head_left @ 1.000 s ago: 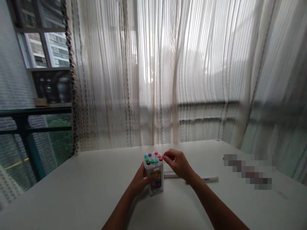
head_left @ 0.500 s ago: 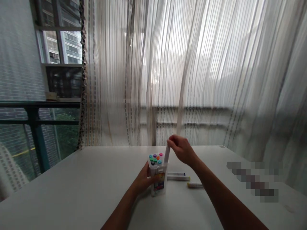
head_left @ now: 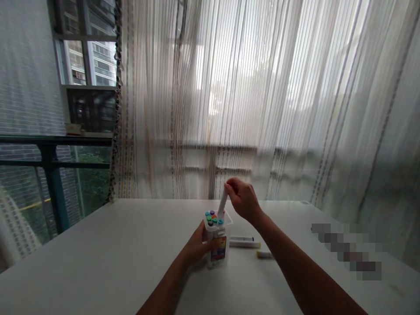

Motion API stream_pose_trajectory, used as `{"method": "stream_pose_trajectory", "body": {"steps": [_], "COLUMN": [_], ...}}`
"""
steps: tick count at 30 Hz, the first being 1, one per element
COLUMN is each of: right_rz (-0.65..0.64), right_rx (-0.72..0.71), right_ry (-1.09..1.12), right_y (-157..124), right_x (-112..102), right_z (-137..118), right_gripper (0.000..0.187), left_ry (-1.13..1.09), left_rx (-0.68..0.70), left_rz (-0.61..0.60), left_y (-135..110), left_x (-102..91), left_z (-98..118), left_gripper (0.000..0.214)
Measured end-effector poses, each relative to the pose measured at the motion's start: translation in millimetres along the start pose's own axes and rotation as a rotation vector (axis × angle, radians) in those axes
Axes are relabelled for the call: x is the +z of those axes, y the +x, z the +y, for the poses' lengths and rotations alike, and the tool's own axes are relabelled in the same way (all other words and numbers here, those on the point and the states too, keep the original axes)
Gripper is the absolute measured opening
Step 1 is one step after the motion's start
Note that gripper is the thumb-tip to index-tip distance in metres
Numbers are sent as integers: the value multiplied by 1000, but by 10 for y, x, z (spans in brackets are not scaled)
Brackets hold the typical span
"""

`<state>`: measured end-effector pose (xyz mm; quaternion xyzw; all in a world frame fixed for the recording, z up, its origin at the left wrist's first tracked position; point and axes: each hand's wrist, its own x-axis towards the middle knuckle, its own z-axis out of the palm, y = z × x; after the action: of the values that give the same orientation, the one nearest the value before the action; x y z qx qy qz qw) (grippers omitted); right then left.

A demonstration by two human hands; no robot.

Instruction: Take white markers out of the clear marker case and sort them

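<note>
My left hand (head_left: 200,243) is wrapped around a clear plastic marker case (head_left: 224,262) standing upright on the white table. Several markers with coloured ends (head_left: 210,218) fill its left part, in blue, purple, green, orange and black. Above the case, my right hand (head_left: 242,197) pinches the top of a white marker (head_left: 223,202), which leans a little to the right. The lower end of that marker is at the case's opening, among the others; its tip is hidden. Behind and right of the case lie a marker with a dark blue end (head_left: 242,239) and one with a yellow end (head_left: 245,244).
Another yellow-ended marker (head_left: 264,254) lies partly behind my right forearm. A blurred-out patch (head_left: 348,251) covers something on the right of the white table (head_left: 138,253). Striped sheer curtains (head_left: 243,109) hang behind the table, with a dark railing (head_left: 54,183) at left.
My right hand has shifted slightly left with the white marker, from the right side of the case to over its markers. My left hand keeps holding the case. The view has moved slightly.
</note>
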<state>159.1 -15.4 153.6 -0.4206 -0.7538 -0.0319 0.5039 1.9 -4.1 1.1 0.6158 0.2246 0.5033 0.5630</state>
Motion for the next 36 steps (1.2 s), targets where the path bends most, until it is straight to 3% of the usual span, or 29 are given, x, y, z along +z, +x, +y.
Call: {"method": "stream_pose_trajectory", "body": {"steps": [6, 11, 14, 20, 24, 29, 36], "right_rz": [-306, -489, -484, -317, -435, -540, -525], "right_rx": [27, -49, -26, 52, -6, -110, -95], "right_ry": [-179, -151, -91, 71, 50, -122, -184], "right_y": [-75, -147, -154, -176, -237, -292, -258], "right_x": [224, 272, 255, 84, 14, 107, 175], "right_z": [96, 174, 228, 252, 137, 4, -40], "right_gripper": [18, 15, 12, 15, 13, 11, 13], "left_ry": [12, 23, 46, 34, 48, 15, 19], "left_rx": [10, 35, 18, 22, 12, 24, 48], "left_rz": [10, 9, 6, -42, 2, -17, -36], "left_y": [5, 2, 5, 25, 23, 26, 28], "left_x": [13, 12, -5, -8, -3, -26, -46], "left_z": [20, 26, 7, -1, 13, -2, -13], "left_gripper": [60, 64, 66, 68, 71, 66, 62]}}
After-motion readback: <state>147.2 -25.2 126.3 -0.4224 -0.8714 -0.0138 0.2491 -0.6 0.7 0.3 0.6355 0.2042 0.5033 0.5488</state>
